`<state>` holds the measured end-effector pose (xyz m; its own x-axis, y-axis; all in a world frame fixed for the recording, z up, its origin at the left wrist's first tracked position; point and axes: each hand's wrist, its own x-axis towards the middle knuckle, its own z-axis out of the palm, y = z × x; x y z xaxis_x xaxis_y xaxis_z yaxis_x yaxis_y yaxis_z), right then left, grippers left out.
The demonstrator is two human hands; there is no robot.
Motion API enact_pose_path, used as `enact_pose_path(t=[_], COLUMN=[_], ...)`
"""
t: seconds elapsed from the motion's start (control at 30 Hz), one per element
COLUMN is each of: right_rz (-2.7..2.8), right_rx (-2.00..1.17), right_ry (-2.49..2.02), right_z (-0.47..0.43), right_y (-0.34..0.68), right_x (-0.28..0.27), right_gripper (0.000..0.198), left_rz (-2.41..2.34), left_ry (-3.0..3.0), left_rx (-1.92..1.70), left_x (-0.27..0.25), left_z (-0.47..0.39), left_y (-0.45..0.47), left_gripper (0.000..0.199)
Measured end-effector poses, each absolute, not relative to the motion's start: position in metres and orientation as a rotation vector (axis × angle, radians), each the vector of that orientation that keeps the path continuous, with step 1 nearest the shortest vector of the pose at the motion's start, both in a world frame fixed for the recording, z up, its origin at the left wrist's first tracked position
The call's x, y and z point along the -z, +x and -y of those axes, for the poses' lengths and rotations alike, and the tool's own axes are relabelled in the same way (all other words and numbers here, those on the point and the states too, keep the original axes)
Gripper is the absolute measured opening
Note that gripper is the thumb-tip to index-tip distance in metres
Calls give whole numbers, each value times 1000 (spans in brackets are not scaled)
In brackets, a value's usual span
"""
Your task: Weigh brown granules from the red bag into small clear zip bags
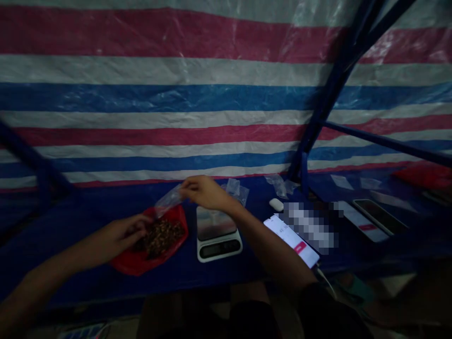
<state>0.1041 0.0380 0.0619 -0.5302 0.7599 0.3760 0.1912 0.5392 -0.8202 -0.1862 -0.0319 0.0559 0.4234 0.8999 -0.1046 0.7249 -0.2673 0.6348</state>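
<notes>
Left hand (123, 233): fingers curled into brown bits on the red bag (141, 261).
Right hand (205, 190): pinches a clear plastic bag (167, 200).
Kitchen scale (217, 233): on the bench (70, 226), beside the red bag.

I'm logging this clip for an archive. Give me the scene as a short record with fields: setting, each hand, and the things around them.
setting: blue table before a red, white and blue striped tarp
left hand: reaching into brown bits on the red bag
right hand: holds a small clear plastic bag above the red bag
scale: digital, beside the red bag, pan bare
nearby: lit phone, more clear bags, two more phones
</notes>
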Motion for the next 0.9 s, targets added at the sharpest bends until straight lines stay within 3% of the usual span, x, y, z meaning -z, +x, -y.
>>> enact_pose_path(t=[0.23, 0.4, 0.6, 0.9], right_rz=[1793, 1644, 1622, 1671], right_rx=[-541, -456, -503, -242], right_ry=[-1159, -1272, -1213, -1344], right_z=[-74, -85, -91, -88], right_y=[195, 213, 210, 214], right_x=[-49, -14, 13, 23], right_gripper=[11, 17, 23, 23], left_rz=[-1404, -1485, -1797, -1853], left_ry=[2157, 2218, 2065, 1772], left_rx=[-476, -320, -317, -189], left_x=[-74, -54, -23, -8], left_z=[-15, -89, -160, -181], left_y=[-160, -110, -48, -26], left_gripper=[35, 27, 32, 38])
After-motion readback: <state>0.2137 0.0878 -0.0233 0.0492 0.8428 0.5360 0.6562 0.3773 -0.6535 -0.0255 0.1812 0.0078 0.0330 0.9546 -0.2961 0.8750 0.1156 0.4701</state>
